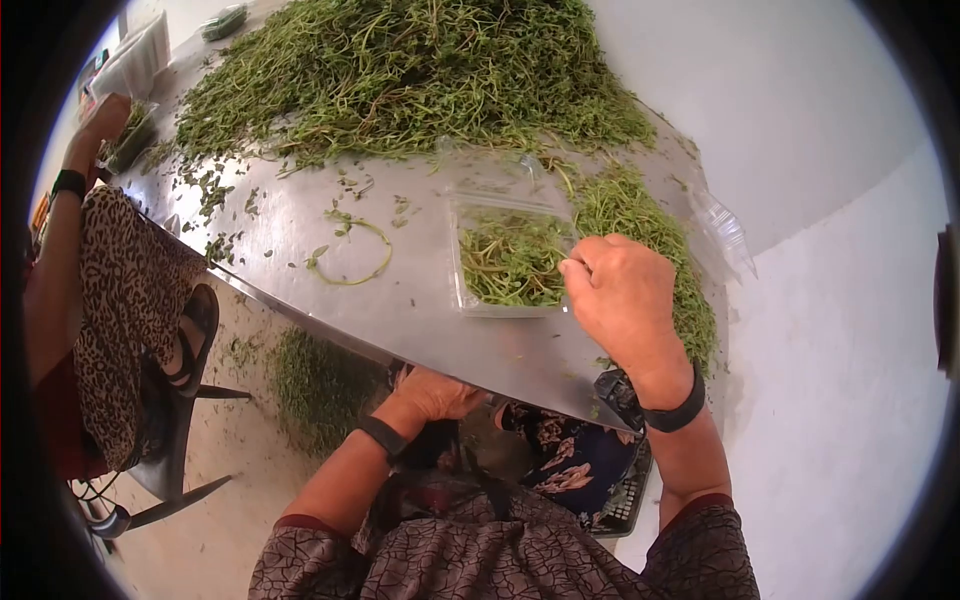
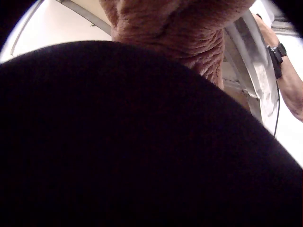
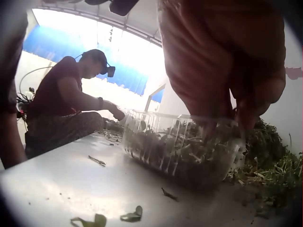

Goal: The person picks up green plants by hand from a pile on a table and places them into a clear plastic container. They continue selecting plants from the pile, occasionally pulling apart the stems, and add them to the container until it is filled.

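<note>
A clear plastic clamshell box (image 1: 462,290) of leafy green stems (image 1: 510,255) stands on the metal table, its lid (image 1: 490,172) folded back away from me. My right hand (image 1: 625,290) is at the box's right rim, fingers bent. In the right wrist view its fingers (image 3: 203,101) reach down at the wall of the box and pinch it, beside the greens. Below the table's near edge, close to my lap, is my left hand (image 1: 435,393); its fingertips are hidden. Dark cloth (image 2: 142,142) fills most of the left wrist view under that hand.
A large heap of greens (image 1: 420,80) covers the table's far side, and a smaller pile (image 1: 640,230) lies right of the box. Another clear plastic piece (image 1: 725,235) sits at the right edge. Another person (image 3: 68,90) sits at the left. More greens (image 1: 320,385) lie under the table.
</note>
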The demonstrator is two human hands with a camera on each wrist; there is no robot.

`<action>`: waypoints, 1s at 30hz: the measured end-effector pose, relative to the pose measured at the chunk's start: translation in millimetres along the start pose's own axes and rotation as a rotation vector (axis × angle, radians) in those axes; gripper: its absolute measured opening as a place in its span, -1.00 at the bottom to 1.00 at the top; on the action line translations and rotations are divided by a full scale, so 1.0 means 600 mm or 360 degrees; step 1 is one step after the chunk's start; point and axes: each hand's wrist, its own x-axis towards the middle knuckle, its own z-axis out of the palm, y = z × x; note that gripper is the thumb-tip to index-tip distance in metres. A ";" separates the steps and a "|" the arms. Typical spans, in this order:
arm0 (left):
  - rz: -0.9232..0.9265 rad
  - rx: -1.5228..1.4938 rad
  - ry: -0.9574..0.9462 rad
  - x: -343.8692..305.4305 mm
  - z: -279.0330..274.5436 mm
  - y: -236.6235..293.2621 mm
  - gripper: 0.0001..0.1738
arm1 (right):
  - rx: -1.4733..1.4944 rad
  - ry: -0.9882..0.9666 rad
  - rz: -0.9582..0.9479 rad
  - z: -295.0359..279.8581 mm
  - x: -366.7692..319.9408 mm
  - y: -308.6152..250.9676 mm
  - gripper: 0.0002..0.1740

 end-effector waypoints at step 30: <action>0.0009 0.0006 0.0108 0.007 -0.005 0.005 -0.38 | 0.0660 0.0057 -0.0461 -0.011 0.006 0.011 -0.89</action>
